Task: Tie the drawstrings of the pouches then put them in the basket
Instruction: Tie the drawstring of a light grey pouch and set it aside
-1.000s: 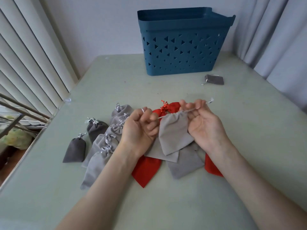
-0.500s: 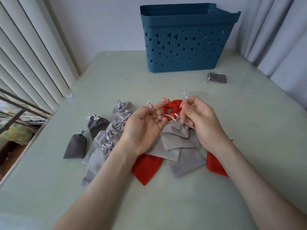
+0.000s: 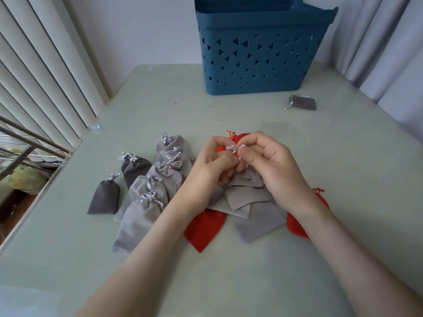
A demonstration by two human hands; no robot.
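Left hand (image 3: 207, 167) and right hand (image 3: 278, 167) pinch the drawstring (image 3: 232, 148), hiding the mouth of the grey pouch (image 3: 247, 197).

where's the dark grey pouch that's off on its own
In the head view the lone dark grey pouch lies flat on the table, far right, just in front of the blue basket near its right corner, not touching it.

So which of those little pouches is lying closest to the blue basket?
The small dark grey pouch lying alone by the right corner of the basket; every other pouch is bunched together much nearer the person.
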